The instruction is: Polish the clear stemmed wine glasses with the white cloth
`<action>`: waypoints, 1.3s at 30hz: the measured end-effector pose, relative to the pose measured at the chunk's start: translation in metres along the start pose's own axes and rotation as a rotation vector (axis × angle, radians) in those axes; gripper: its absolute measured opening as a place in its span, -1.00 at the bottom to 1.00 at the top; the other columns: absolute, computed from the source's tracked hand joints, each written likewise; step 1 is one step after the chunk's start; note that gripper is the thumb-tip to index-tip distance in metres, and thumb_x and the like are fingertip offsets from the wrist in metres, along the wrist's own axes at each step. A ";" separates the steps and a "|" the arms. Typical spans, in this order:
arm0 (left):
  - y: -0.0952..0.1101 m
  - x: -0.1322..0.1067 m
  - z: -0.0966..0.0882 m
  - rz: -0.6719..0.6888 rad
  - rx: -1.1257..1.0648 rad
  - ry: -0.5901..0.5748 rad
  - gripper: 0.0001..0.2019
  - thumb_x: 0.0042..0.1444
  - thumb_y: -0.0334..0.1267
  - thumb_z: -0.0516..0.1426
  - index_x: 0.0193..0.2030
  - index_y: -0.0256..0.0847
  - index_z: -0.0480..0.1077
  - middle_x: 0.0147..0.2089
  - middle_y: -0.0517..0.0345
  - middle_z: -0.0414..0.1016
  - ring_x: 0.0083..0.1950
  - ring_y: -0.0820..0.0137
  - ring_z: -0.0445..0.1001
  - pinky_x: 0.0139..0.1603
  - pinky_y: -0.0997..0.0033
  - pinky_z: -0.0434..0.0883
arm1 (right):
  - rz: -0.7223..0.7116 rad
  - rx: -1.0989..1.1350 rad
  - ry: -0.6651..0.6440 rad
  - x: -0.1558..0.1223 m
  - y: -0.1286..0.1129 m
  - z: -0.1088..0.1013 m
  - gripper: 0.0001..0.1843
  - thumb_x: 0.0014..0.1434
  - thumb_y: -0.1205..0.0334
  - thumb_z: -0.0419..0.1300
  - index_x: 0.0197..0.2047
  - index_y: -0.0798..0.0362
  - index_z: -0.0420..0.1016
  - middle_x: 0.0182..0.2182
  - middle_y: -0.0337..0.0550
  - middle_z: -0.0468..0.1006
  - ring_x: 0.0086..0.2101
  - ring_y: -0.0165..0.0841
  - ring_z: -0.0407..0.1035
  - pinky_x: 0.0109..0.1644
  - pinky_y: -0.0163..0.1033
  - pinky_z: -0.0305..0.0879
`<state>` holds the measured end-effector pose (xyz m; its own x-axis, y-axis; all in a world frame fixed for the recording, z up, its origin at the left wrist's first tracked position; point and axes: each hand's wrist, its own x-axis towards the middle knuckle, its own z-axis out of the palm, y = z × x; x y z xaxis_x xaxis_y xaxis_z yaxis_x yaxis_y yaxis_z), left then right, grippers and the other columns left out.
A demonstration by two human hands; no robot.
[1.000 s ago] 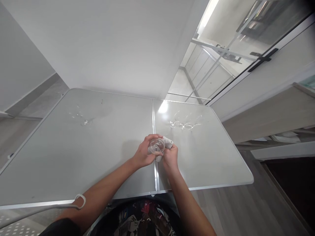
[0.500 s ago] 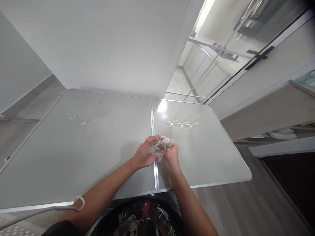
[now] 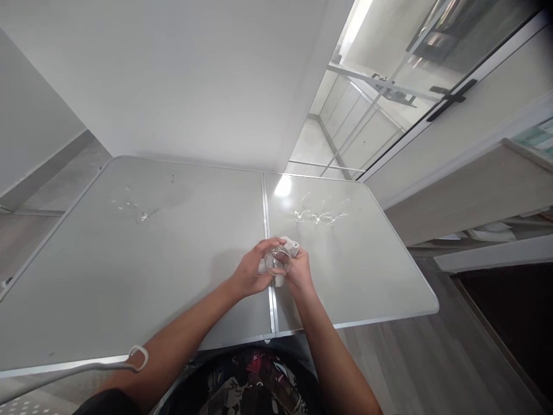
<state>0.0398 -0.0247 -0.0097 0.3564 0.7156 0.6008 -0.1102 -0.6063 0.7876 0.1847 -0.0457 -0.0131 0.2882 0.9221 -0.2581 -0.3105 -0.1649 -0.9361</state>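
My left hand (image 3: 250,271) is closed around a clear glass (image 3: 277,260), held above the middle seam of the grey folding table (image 3: 194,271). My right hand (image 3: 299,271) grips a white cloth (image 3: 290,246) pressed against the glass. Both hands touch each other over the seam near the table's front.
Two or three clear stemmed glasses (image 3: 317,214) stand at the back right of the table. Another clear glass (image 3: 140,214) stands at the back left. A white wall rises behind the table; a mirrored sliding door (image 3: 389,92) is at right. A white strap (image 3: 138,357) hangs at the front edge.
The hands have shifted slightly, with the cloth turning against the glass. The view has drifted a little; the glasses on the table have not moved.
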 end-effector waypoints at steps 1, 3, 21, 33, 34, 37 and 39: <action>-0.001 0.000 0.000 -0.019 -0.004 0.031 -0.34 0.12 -0.34 0.33 0.31 -0.06 0.16 0.22 -0.14 0.45 0.25 0.13 0.48 0.18 0.04 0.51 | -0.013 -0.032 0.026 0.001 0.002 -0.002 -0.76 -0.15 0.22 0.46 -0.44 0.13 0.53 -0.53 -0.25 0.51 -0.50 -0.41 0.32 -0.40 -0.30 0.26; -0.001 -0.001 0.001 -0.067 -0.043 0.100 -0.31 0.08 -0.30 0.36 0.30 -0.06 0.17 0.22 -0.13 0.44 0.24 0.13 0.49 0.21 0.02 0.50 | -0.031 -0.098 0.036 0.004 0.004 -0.007 -0.74 -0.12 0.17 0.47 -0.42 0.14 0.55 -0.50 -0.22 0.53 -0.47 -0.39 0.33 -0.38 -0.29 0.26; -0.002 0.011 -0.004 -0.432 -0.121 0.389 -0.43 0.09 -0.13 0.37 0.18 -0.06 0.26 0.21 -0.07 0.44 0.18 0.18 0.52 0.13 0.08 0.54 | 0.016 -0.160 -0.375 -0.031 -0.046 -0.026 -0.26 0.30 -0.32 -0.09 -0.69 0.03 0.35 -0.69 -0.16 0.33 -0.58 -0.34 0.24 -0.42 -0.20 0.25; -0.005 0.003 0.002 -0.315 -0.119 0.055 -0.39 0.07 -0.09 0.37 0.22 -0.05 0.28 0.24 -0.09 0.47 0.16 0.12 0.54 0.23 -0.01 0.44 | -0.421 -1.208 -0.054 -0.021 -0.010 0.002 -0.79 0.12 0.33 0.22 -0.23 -0.05 0.68 -0.29 -0.12 0.60 -0.42 -0.34 0.39 -0.33 -0.28 0.10; -0.005 0.002 0.003 -0.313 -0.112 0.035 -0.38 0.07 -0.10 0.37 0.23 -0.04 0.27 0.24 -0.08 0.47 0.17 0.12 0.54 0.23 -0.01 0.44 | -0.423 -1.215 -0.058 -0.021 -0.010 0.000 -0.78 0.10 0.34 0.22 -0.23 -0.05 0.68 -0.27 -0.12 0.61 -0.42 -0.35 0.40 -0.33 -0.28 0.10; -0.005 0.001 0.005 -0.269 -0.069 -0.033 -0.33 0.06 -0.13 0.39 0.26 -0.02 0.23 0.27 -0.09 0.45 0.23 0.11 0.50 0.26 -0.04 0.41 | -0.416 -1.171 -0.064 -0.018 -0.012 -0.012 -0.80 0.07 0.32 0.25 -0.26 -0.05 0.69 -0.33 -0.15 0.63 -0.43 -0.34 0.42 -0.33 -0.30 0.14; -0.005 0.002 0.005 -0.231 -0.003 -0.055 -0.28 0.06 -0.13 0.38 0.32 -0.01 0.18 0.32 -0.11 0.38 0.27 0.09 0.45 0.30 -0.09 0.36 | -0.406 -1.111 0.006 -0.007 -0.016 -0.027 -0.80 0.12 0.28 0.24 -0.24 -0.06 0.70 -0.37 -0.15 0.66 -0.43 -0.32 0.45 -0.31 -0.30 0.19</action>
<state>0.0461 -0.0222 -0.0131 0.4222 0.8154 0.3961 -0.0223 -0.4275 0.9038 0.2120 -0.0586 -0.0031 0.1896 0.9759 0.1078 0.7620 -0.0770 -0.6430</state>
